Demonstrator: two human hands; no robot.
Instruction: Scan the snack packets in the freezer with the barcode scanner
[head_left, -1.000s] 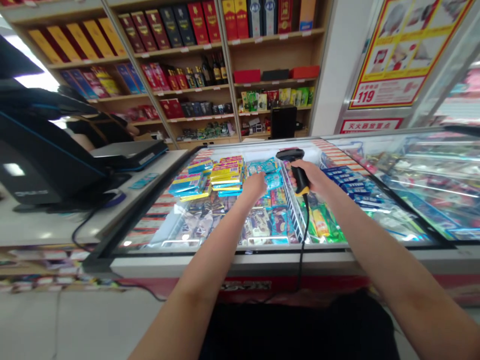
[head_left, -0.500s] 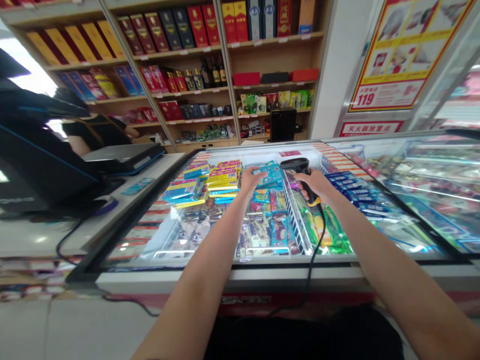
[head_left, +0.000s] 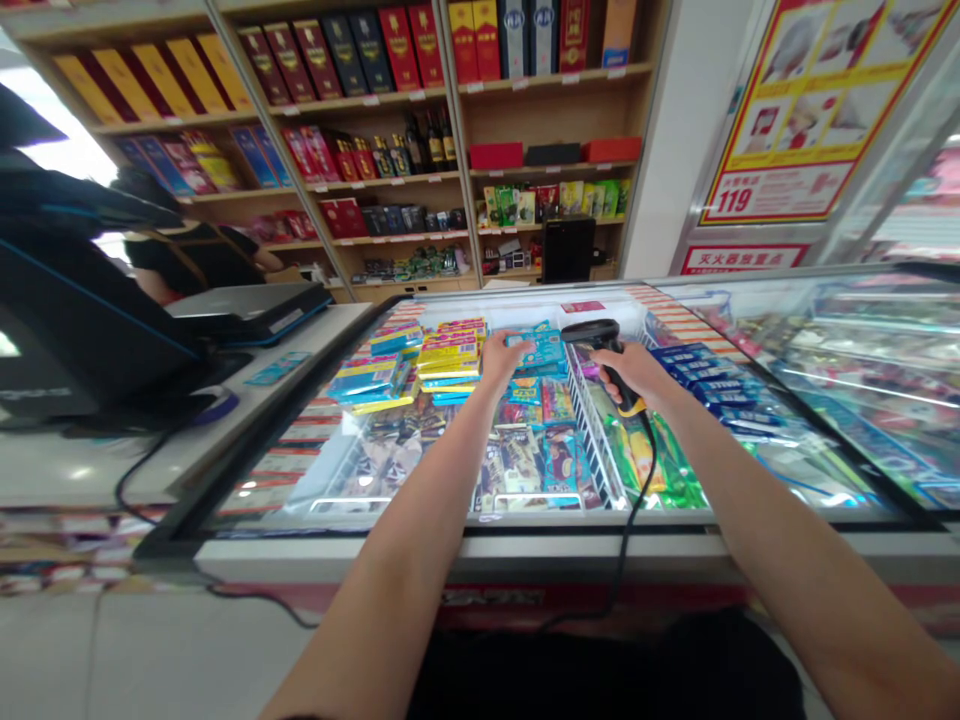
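Left: the left hand (head_left: 504, 360) grasps the edge of a blue packet (head_left: 543, 350), its fingers pinched on the side nearest the person, with the packet lying just beyond and to the right of the palm.

Right: the right hand (head_left: 637, 372) is clenched around the handle of a barcode scanner (head_left: 611, 365), whose head points left, toward the blue packet and just beside it.

Cord: a black scanner cord (head_left: 639, 500) hangs from the scanner's base, down over the front of the freezer.

Below the hands: an open chest freezer (head_left: 465, 540) holds rows of packets, with a wire divider (head_left: 589, 450) between the compartments under the two hands.

Beside the left hand: a stack of yellow packets (head_left: 450, 358) sits in the freezer, touching no hand.

Left of the freezer: a surface (head_left: 142, 465) carries a black till screen (head_left: 82, 330).

Beyond: a co-worker (head_left: 199, 255) in a dark top stands before shelves (head_left: 360, 150) of boxes and bottles.
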